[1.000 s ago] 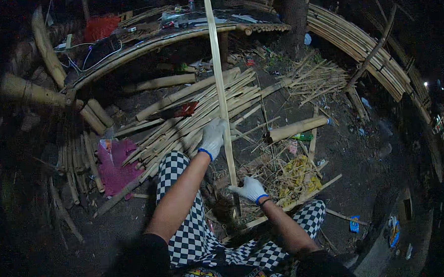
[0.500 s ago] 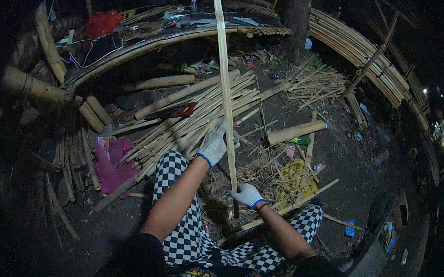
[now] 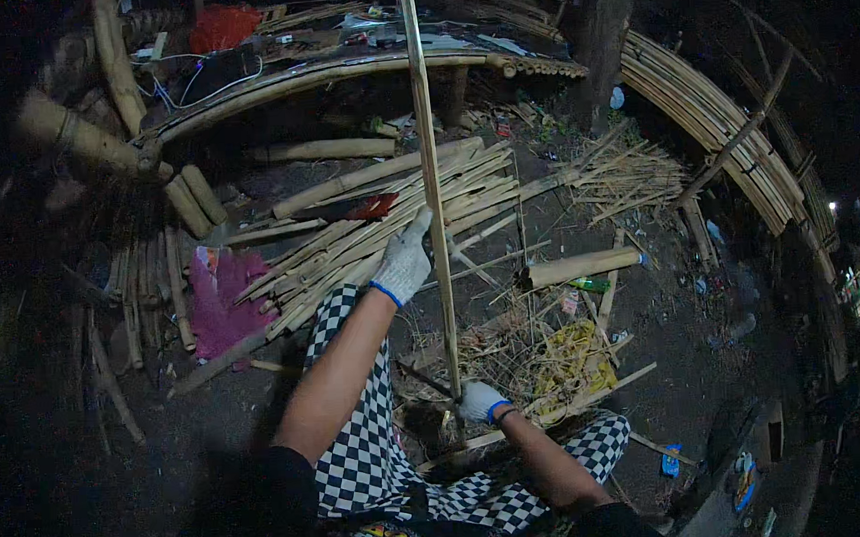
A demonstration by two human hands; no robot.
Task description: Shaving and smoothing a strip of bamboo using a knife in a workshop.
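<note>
A long bamboo strip [image 3: 426, 125] is standing near-upright; its working appears to be mid-course.

At left, split bamboo pieces [image 3: 352, 243] are lying piled, possibly awaiting the same working. The gloved left hand [image 3: 406, 262] is bracing the strip mid-length; its closure cannot be told. The gloved right hand [image 3: 480, 402] is apparently clenching a dark blade-like tool [image 3: 425, 381] at the lower end. Shavings [image 3: 496, 347] are lying beyond.
</note>
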